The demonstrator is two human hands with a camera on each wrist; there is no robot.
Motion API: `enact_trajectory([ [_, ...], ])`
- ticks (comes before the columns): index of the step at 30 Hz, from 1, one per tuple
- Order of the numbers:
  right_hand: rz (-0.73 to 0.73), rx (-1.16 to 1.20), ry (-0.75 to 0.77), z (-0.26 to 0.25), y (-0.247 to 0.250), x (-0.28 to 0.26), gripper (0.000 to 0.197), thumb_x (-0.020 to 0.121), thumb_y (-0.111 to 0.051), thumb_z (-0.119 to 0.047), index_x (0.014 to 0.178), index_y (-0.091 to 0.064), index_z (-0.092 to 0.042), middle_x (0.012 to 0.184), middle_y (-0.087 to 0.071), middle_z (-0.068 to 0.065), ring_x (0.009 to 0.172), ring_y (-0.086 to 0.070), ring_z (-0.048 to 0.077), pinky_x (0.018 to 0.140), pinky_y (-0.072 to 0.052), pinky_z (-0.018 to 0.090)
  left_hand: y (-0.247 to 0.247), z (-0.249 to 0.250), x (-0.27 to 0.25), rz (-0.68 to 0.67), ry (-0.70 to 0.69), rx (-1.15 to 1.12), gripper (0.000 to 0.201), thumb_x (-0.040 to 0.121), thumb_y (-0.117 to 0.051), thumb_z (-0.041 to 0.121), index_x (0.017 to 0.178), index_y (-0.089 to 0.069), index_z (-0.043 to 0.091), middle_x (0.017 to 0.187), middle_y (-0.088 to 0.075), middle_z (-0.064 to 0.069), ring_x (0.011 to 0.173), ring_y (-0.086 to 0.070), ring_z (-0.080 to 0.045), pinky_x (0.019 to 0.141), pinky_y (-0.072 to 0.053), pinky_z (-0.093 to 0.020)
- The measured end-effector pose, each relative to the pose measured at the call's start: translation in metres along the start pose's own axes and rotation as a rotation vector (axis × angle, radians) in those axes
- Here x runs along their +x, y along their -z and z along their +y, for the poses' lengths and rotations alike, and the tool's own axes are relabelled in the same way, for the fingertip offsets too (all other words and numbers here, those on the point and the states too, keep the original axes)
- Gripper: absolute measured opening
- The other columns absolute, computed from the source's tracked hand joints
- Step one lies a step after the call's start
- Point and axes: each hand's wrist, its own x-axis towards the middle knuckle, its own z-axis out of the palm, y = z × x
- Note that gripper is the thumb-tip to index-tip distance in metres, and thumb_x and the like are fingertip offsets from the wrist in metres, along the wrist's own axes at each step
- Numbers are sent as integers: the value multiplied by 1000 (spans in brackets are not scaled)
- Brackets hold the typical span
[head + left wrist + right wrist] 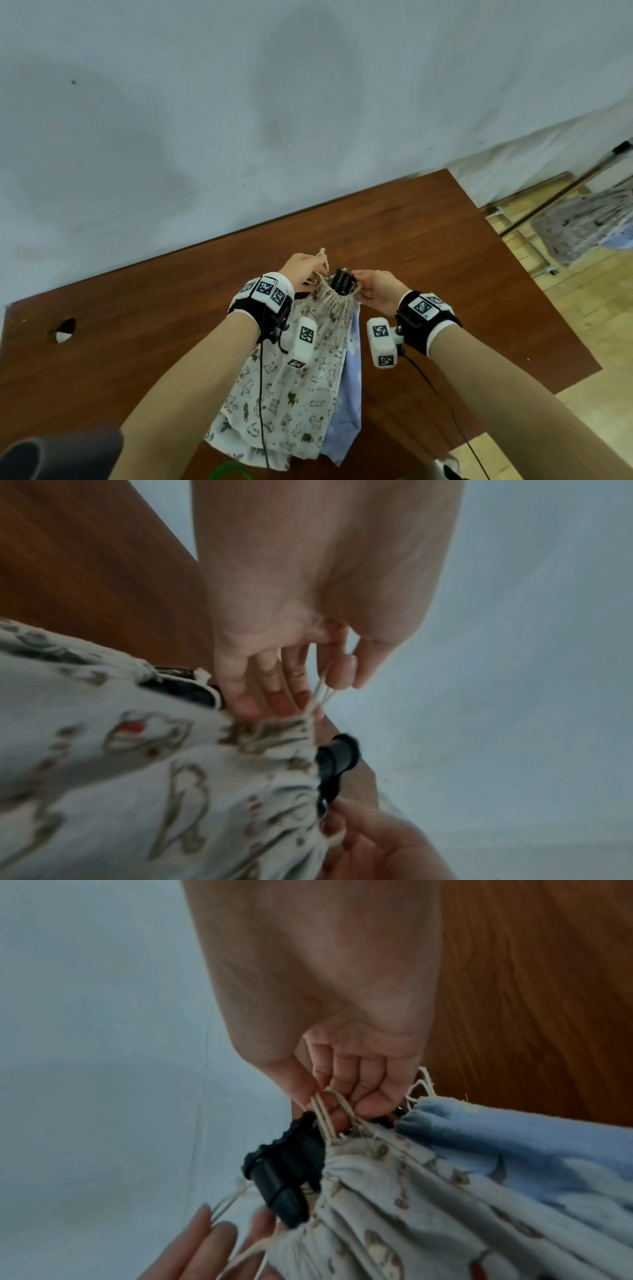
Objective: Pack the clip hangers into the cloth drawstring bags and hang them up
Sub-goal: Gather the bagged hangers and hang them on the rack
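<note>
A cream drawstring bag (291,383) printed with small animals hangs above the table, its mouth gathered. A black clip hanger (342,281) pokes out of that mouth. My left hand (318,270) pinches the left drawstring cord (322,693) between thumb and forefinger. My right hand (358,277) pinches the right cord loops (322,1118) beside the clip (284,1172). A light blue bag (349,394) hangs against the cream bag's right side (514,1137). What else the cream bag (120,750) holds is hidden.
Below lies a brown wooden table (137,342) with a round cable hole (63,329), against a white wall. A dark grey tube (51,455) and a green ring (229,471) sit at the bottom edge. A metal rack with cloth (582,229) stands on the floor, right.
</note>
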Motion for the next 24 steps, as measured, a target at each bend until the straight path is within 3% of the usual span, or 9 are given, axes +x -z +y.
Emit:
enact_trajectory([
  [3, -4, -24, -11, 2, 11, -11, 25, 94, -46, -4, 110, -65, -6, 73, -53, 5, 66, -52, 17, 65, -44, 29, -12, 19, -18, 5, -46, 11, 48, 102, -38, 29, 57, -41, 11, 60, -59, -5, 68, -55, -22, 67, -52, -31],
  [6, -3, -23, 9, 1, 18, -25, 21, 96, -47, -5, 109, -62, -7, 71, -52, 5, 59, -47, 15, 61, -40, 29, -28, 35, -41, -54, -145, 94, 47, 103, -36, 24, 59, -43, 10, 46, -52, 2, 56, -56, -17, 64, -51, -28],
  [9, -14, 17, 5, 4, 23, -40, 21, 99, -41, -2, 112, -57, -5, 53, -54, 3, 45, -48, 14, 59, -42, 30, -40, 43, -62, -84, -217, 96, 39, 102, -40, 15, 66, -51, 6, 40, -36, 6, 38, -43, -10, 55, -47, -21],
  [12, -34, 33, 8, 7, 29, -52, 30, 98, -40, 2, 124, -55, 1, 84, -60, 16, 58, -52, 20, 60, -45, 31, -53, 46, -86, -125, -217, 105, 33, 100, -41, 7, 71, -56, 3, 44, -32, 3, 37, -32, -9, 57, -51, -22],
  [14, -77, 24, -33, 10, 31, -59, 30, 98, -48, -9, 127, -54, -2, 116, -60, 21, 83, -62, 29, 67, -54, 36, -58, 47, -100, -140, -226, 148, 34, 100, -40, 6, 71, -57, 3, 45, -32, 2, 39, -31, -10, 61, -52, -24],
  [15, -116, 40, -57, 11, 30, -63, 29, 99, -50, -13, 125, -54, -3, 122, -58, 22, 94, -62, 32, 71, -56, 38, -59, 49, -108, -142, -236, 164, 34, 100, -39, 6, 71, -57, 3, 46, -32, 2, 40, -31, -10, 61, -53, -24],
  [17, -184, 61, -41, 10, 26, -72, 22, 99, -50, -11, 116, -57, 0, 112, -61, 20, 96, -61, 29, 78, -56, 35, -59, 52, -122, -132, -247, 164, 33, 100, -39, 5, 72, -56, 2, 45, -32, 2, 38, -30, -10, 59, -51, -23],
  [20, -166, 73, 60, 9, 18, -76, 10, 97, -51, -1, 103, -58, 3, 90, -57, 14, 76, -57, 20, 63, -56, 23, -57, 55, -139, -111, -238, 165, 33, 99, -38, 3, 71, -55, 0, 41, -32, 3, 34, -29, -9, 55, -45, -24],
  [24, -243, 123, 78, 7, 5, -87, 27, 99, -47, -4, 124, -55, 1, 99, -58, 11, 72, -54, 15, 55, -53, 19, -48, 51, -156, -84, -298, 213, 23, 95, -47, 3, 82, -65, -1, 46, -37, 1, 36, -27, -9, 46, -33, -22],
])
